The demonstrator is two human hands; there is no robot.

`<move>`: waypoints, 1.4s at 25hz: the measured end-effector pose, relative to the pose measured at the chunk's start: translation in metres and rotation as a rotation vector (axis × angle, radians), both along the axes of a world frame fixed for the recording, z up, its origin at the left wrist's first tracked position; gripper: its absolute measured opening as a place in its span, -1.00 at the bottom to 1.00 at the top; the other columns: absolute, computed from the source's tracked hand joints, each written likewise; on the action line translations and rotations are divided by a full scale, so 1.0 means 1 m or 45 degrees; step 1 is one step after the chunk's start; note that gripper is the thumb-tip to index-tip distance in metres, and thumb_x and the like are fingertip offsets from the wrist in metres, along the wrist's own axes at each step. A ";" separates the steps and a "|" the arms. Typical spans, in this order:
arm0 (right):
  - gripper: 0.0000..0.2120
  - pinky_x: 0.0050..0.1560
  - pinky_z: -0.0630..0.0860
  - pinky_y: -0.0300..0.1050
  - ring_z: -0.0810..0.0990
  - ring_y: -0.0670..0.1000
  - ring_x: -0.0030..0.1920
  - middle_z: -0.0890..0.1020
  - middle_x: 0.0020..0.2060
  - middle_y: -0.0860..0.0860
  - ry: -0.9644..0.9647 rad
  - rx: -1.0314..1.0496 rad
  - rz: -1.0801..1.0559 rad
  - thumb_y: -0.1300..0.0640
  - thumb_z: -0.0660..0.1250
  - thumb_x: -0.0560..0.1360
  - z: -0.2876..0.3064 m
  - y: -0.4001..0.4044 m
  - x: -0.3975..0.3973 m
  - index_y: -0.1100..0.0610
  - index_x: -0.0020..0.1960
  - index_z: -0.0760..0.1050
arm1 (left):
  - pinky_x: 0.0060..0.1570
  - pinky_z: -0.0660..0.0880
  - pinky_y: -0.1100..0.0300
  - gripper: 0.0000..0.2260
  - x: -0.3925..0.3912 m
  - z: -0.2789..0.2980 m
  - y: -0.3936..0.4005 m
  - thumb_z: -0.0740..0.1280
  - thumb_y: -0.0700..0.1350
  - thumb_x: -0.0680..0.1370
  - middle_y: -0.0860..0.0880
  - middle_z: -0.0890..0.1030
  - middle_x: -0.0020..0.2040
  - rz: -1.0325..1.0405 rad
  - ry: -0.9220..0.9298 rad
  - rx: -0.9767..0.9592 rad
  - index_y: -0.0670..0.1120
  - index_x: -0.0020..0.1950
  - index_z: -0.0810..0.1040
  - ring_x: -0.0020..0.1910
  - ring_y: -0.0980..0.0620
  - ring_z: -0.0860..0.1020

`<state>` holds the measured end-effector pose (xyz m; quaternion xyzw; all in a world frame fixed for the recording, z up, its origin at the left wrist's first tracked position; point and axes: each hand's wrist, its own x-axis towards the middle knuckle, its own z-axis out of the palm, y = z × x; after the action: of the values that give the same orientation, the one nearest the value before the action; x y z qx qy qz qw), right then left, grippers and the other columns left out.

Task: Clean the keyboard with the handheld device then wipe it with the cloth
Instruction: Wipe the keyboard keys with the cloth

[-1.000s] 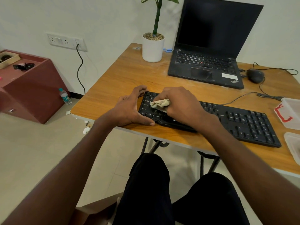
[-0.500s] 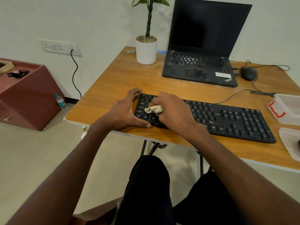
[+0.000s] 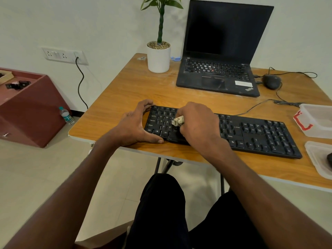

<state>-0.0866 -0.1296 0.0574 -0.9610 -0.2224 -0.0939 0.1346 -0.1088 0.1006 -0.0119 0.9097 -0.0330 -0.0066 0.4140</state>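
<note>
A black keyboard [image 3: 255, 133] lies along the front of the wooden table [image 3: 129, 90]. My right hand [image 3: 197, 123] grips a small cream cloth [image 3: 177, 120] and presses it on the keys at the keyboard's left part. My left hand [image 3: 136, 124] clasps the keyboard's left end, fingers over the far corner and thumb along the front edge. No handheld device can be made out.
An open black laptop [image 3: 221, 76] and a white plant pot [image 3: 158, 57] stand at the back. A black mouse [image 3: 271, 81] with its cable lies at the back right. Clear plastic containers [image 3: 319, 121] sit at the right edge. My knees are below the table's front edge.
My right hand has slid the cloth a short way over the left keys. The left hand keeps its hold on the keyboard's end. My head has tilted, shifting the view.
</note>
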 end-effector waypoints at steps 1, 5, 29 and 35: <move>-0.71 -0.17 0.46 -0.05 0.59 0.05 0.04 0.64 0.04 -0.06 0.012 0.039 0.069 0.18 0.48 0.50 0.002 0.006 -0.001 -0.10 0.16 0.68 | 0.58 0.25 -0.21 0.23 0.000 0.000 0.000 0.65 0.48 0.06 0.17 0.36 0.55 0.001 -0.003 -0.004 0.26 0.58 0.09 0.55 0.04 0.36; -0.68 -0.09 0.53 -0.01 0.58 0.04 0.11 0.63 0.07 -0.11 0.123 -0.023 0.255 0.21 0.45 0.52 -0.001 0.013 -0.005 -0.16 0.15 0.67 | 0.56 0.29 -0.21 0.24 0.001 -0.002 -0.001 0.64 0.49 0.04 0.15 0.37 0.55 0.008 -0.002 0.000 0.27 0.58 0.10 0.53 0.00 0.38; -0.78 -0.18 0.44 -0.06 0.52 0.03 -0.16 0.69 -0.01 -0.01 0.232 -0.101 0.014 0.15 0.46 0.53 0.016 -0.018 0.009 -0.11 0.10 0.70 | 0.57 0.26 -0.20 0.18 0.000 0.000 0.000 0.65 0.49 0.06 0.14 0.37 0.57 0.006 -0.006 0.000 0.33 0.54 0.12 0.56 0.00 0.35; -0.73 -0.12 0.58 0.01 0.61 0.01 -0.05 0.67 0.00 -0.11 0.232 0.059 0.211 0.16 0.51 0.48 0.007 -0.005 0.006 -0.18 0.07 0.72 | 0.55 0.31 -0.21 0.17 0.000 0.001 -0.001 0.66 0.48 0.04 0.13 0.39 0.54 0.010 0.008 -0.034 0.34 0.53 0.15 0.53 0.02 0.39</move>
<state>-0.0809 -0.1345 0.0643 -0.9406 -0.2856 0.0003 0.1836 -0.1084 0.0999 -0.0111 0.9042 -0.0282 -0.0075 0.4262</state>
